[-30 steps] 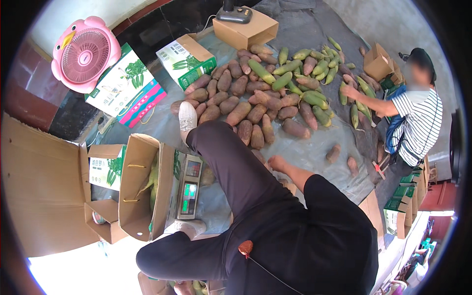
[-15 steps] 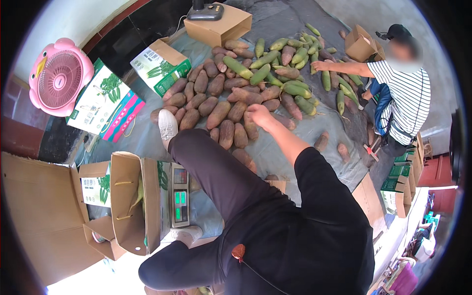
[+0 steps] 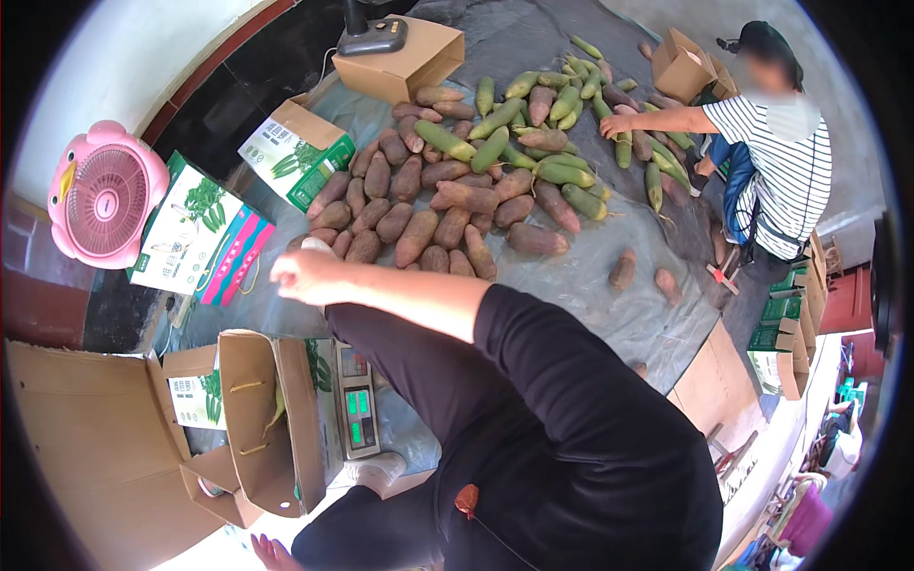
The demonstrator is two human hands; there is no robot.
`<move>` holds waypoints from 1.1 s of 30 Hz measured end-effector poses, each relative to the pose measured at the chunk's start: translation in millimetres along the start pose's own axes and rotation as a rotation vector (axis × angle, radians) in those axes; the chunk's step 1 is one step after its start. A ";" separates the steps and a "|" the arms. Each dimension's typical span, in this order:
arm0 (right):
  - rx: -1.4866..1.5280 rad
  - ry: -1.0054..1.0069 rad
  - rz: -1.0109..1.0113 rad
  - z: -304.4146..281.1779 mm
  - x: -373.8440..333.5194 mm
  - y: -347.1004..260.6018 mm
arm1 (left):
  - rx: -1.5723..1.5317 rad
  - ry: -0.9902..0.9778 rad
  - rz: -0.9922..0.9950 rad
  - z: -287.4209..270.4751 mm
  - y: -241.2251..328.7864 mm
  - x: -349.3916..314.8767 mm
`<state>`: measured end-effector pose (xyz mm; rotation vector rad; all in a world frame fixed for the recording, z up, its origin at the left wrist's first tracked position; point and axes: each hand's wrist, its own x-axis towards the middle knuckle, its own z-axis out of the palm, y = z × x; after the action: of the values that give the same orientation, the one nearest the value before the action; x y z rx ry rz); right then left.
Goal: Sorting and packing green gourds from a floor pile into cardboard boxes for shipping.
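My right hand (image 3: 309, 276) is stretched out over the near left edge of a heap of vegetables, above my white shoe. Its fingers are loosely bent, and no object shows in them. Below, at the lower edge, my left hand (image 3: 273, 553) is partly in view with fingers apart and nothing in them. The heap holds many thick reddish-brown roots (image 3: 416, 238), like sweet potatoes, and long green radishes (image 3: 492, 149) toward its far right. A digital scale (image 3: 358, 404) with lit green displays stands beside my leg, next to an open cardboard carton (image 3: 303, 419).
A co-worker in a striped shirt (image 3: 771, 171) sits at the right, one hand (image 3: 616, 126) on the green radishes. Printed boxes (image 3: 297, 157) and a pink fan (image 3: 107, 195) stand at the left. A brown box (image 3: 400, 62) is behind the heap; more cartons (image 3: 776, 343) line the right.
My right hand has swung left from over the middle of the heap to near my shoe. My left hand has come into view at the lower edge. The view has shifted slightly.
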<state>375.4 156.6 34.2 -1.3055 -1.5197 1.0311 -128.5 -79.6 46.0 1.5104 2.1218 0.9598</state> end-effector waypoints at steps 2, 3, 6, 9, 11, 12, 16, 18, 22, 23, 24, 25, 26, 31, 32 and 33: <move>-0.034 0.000 -0.029 31.2 6.0 -16.9 | 0.048 -0.089 -0.025 7.7 26.5 4.2; -0.080 0.021 -0.048 41.2 8.9 -20.5 | 0.082 -0.200 -0.059 20.2 46.2 9.6; -0.175 0.041 -0.041 61.0 12.6 -20.2 | 0.213 -0.277 -0.058 50.2 81.2 26.4; -0.171 -0.052 0.094 70.1 15.0 -18.5 | 0.248 -0.358 -0.212 71.9 105.5 32.0; -0.128 -0.177 0.179 81.8 17.1 -22.7 | 0.446 -0.373 -0.093 65.7 68.9 38.6; -0.157 -0.271 0.165 88.5 16.9 -18.4 | 0.328 -0.438 -0.168 65.2 56.5 42.1; -0.124 -0.378 0.130 105.0 15.5 -6.0 | 0.311 -0.684 -0.255 69.2 71.2 41.0; -0.129 -0.352 0.092 104.1 17.2 4.1 | 0.403 -0.667 -0.246 82.4 83.7 43.0; -0.207 -0.289 -0.002 99.9 13.7 2.7 | 0.403 -0.578 -0.149 82.1 76.7 58.4; -0.246 -0.252 -0.036 96.3 12.3 6.4 | 0.408 -0.569 -0.166 82.7 77.2 61.1; -0.239 -0.263 -0.043 98.2 12.7 5.3 | 0.405 -0.538 -0.167 82.9 76.7 64.7; -0.268 -0.285 -0.044 98.2 12.7 3.2 | 0.400 -0.511 -0.161 83.0 76.8 67.5; -0.308 -0.296 -0.038 93.4 13.0 2.8 | 0.352 -0.481 -0.232 79.3 71.4 69.0; -0.316 -0.362 -0.030 108.7 13.4 -15.3 | 0.391 -0.319 -0.233 38.8 27.2 69.9; -0.333 -0.340 -0.005 107.5 12.5 -7.7 | 0.377 -0.353 -0.173 47.0 33.0 71.6; -0.344 -0.318 0.015 104.2 10.4 -1.3 | 0.536 -0.301 -0.146 55.0 44.0 68.3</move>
<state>274.6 161.1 6.3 -1.4351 -1.9991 1.0563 -88.1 9.8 44.5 1.5731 2.3205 0.0935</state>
